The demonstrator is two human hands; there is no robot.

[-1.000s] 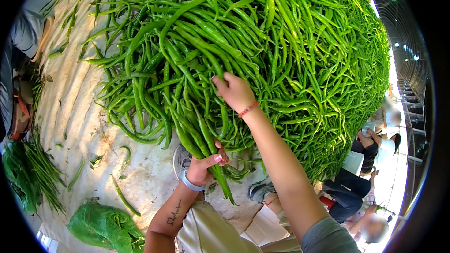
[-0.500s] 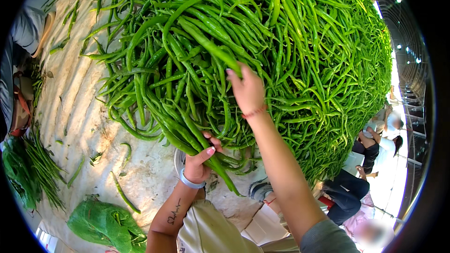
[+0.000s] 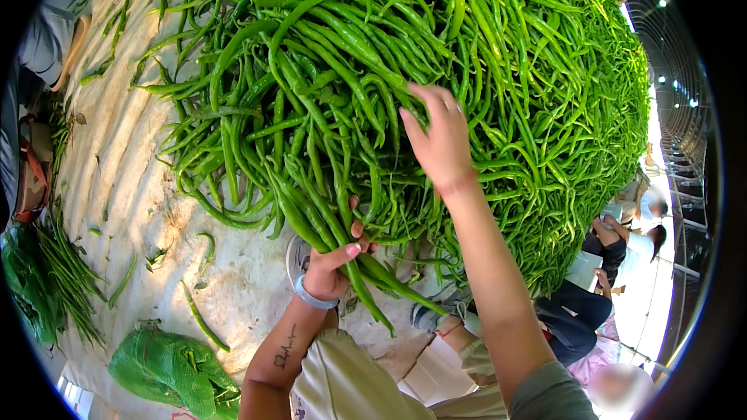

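Observation:
A large heap of long green chili peppers (image 3: 498, 93) fills the middle and right of the view. My left hand (image 3: 331, 268), with a pale band at the wrist, is closed round a small bunch of long green chili peppers (image 3: 299, 214) at the heap's near edge. Their ends stick out below the thumb, toward my lap. Over the heap, further up and to the right, my right hand (image 3: 441, 136) has its thumb and fingers apart. Its fingertips are close to the peppers beneath, and nothing shows in its grasp.
Pale sheeting (image 3: 132, 155) with a few stray peppers covers the ground at left. A green mesh bag (image 3: 167, 369) lies at lower left, near another green bag (image 3: 31, 280) and a bundle of peppers (image 3: 70, 272). Other people sit at right; a person's leg (image 3: 47, 47) shows at upper left.
My right hand has moved right and slightly up, away from a pepper at its fingertips, and its fingers have spread. In my left hand, one pepper's end now points further right.

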